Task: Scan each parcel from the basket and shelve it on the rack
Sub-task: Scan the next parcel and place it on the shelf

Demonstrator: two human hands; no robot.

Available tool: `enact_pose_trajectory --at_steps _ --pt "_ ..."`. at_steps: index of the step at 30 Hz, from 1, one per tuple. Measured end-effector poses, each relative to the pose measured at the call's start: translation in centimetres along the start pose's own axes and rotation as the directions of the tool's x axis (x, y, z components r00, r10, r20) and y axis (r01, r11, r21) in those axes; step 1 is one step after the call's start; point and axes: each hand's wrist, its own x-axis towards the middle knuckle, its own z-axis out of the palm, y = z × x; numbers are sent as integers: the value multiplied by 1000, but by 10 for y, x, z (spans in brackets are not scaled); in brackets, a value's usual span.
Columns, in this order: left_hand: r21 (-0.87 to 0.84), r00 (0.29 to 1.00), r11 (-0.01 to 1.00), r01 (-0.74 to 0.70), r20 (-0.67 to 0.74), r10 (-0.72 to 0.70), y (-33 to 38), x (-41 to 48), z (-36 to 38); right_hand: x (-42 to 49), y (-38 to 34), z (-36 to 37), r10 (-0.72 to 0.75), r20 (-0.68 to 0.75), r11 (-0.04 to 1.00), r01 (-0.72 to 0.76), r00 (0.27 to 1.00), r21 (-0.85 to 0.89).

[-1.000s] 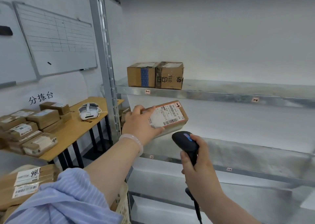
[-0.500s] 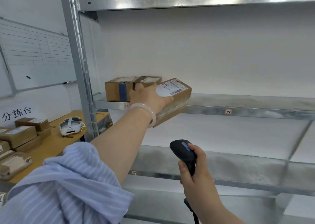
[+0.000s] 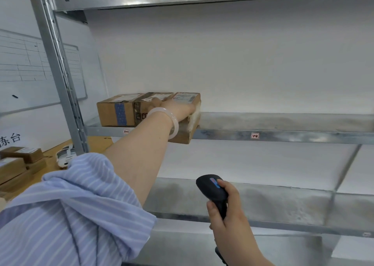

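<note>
My left hand [image 3: 174, 106] grips a brown cardboard parcel [image 3: 190, 112] with a white label on top, set on the metal rack's shelf [image 3: 283, 133] with its near end over the front edge. Directly to its left on the same shelf stand two other brown parcels, one with blue tape [image 3: 115, 110] and a darker one [image 3: 141, 107] touching it. Lower down, in front of the shelf below, my right hand [image 3: 226, 211] holds a black barcode scanner [image 3: 212, 191] upright. The basket is out of view.
The shelf is bare to the right of the parcels, past a small tag [image 3: 255, 136]. A grey rack post [image 3: 60, 79] rises at left. Beyond it a wooden table [image 3: 97, 142] carries several brown parcels [image 3: 18, 162] and a white device [image 3: 65, 156]. A whiteboard [image 3: 30, 69] hangs on the wall.
My left hand lifted the parcel from chest height up to the shelf and pushed it in beside the two boxes. The scanner hand stayed low, and my view rose.
</note>
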Motion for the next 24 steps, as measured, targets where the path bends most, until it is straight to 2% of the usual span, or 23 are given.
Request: enact_pose_trajectory --at_steps 6,10,11,13,15,16,18,24 --pt "89 964 981 -173 -186 187 -7 12 18 9 9 -5 -6 8 1000 6 1000 -16" --pt "121 917 967 -225 -311 252 -17 12 41 12 14 -6 -5 9 1000 5 1000 -31" --pt "167 886 952 -257 -352 301 -21 10 48 13 14 -6 -6 10 1000 6 1000 -31" --pt "272 776 894 -355 -448 444 -32 4 65 14 16 -7 -5 16 1000 5 1000 -30" --pt "372 680 831 -414 -480 554 -44 -2 80 16 17 -7 -9 17 1000 9 1000 -29" --pt "406 675 813 -418 -460 577 -49 -3 86 16 17 -7 -12 17 1000 13 1000 -27" --pt "431 710 807 -404 -408 573 -56 0 91 18 18 -7 -13 16 1000 14 1000 -28" --pt "490 753 796 -356 -354 555 -48 16 81 20 25 -8 1 11 1000 -1 1000 -24"
